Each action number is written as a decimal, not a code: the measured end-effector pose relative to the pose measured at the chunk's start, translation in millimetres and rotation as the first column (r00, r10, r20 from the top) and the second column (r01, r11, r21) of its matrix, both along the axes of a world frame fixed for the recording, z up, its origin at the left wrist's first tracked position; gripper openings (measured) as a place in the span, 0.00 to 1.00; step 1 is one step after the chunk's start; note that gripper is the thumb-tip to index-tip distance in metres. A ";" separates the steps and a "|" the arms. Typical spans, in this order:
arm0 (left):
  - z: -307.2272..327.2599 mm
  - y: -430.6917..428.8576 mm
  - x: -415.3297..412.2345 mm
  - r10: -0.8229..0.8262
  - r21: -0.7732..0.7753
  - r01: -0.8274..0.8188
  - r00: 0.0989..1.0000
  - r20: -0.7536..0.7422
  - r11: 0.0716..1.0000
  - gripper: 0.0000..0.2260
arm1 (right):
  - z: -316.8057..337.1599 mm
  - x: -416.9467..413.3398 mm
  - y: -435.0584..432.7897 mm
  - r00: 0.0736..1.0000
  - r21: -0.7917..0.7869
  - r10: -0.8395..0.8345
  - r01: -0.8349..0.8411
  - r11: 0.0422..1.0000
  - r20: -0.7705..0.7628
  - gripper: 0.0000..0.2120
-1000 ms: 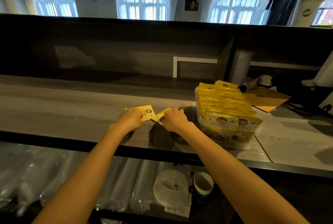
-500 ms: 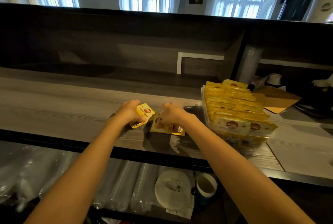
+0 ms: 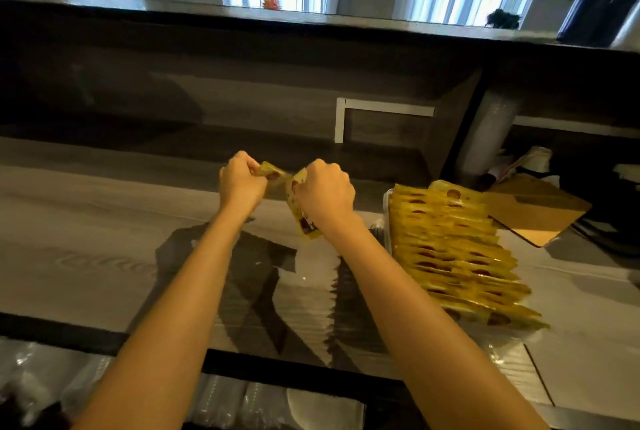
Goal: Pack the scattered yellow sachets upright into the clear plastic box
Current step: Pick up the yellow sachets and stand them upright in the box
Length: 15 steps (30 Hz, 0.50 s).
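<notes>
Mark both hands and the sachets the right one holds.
left hand (image 3: 242, 183): head view, back of hand.
right hand (image 3: 325, 192): head view, back of hand.
held sachets (image 3: 303, 223): head view, lower end below the grip.

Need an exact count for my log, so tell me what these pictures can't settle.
Head view:
- Number of held sachets: the left hand and right hand cover them.
- Clear box fill depth: the packed sachets hide its walls.
- Their print: blurred.
</notes>
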<state>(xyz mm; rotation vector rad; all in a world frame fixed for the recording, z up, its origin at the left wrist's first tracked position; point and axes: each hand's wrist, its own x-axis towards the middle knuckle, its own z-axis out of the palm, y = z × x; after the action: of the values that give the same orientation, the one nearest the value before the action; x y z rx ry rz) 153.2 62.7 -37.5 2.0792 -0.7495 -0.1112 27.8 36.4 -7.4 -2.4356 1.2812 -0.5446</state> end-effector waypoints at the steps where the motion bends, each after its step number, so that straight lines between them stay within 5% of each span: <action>1: 6.7 -4.2 -1.1 0.008 -0.015 -0.008 1.000 0.007 1.000 0.07 | 6.8 -0.1 -4.5 1.000 0.005 -0.013 0.013 1.000 0.008 0.13; 15: 117.1 -56.3 -39.7 -0.216 -0.036 0.213 0.969 -0.116 0.976 0.05 | 106.0 -50.3 -83.6 0.977 0.106 -0.213 0.210 0.972 0.018 0.12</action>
<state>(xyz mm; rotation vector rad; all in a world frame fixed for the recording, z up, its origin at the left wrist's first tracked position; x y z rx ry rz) 113.4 6.4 79.5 1.9455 -0.8955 -0.3430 -22.5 -47.2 98.6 -2.2133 1.5285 -0.5515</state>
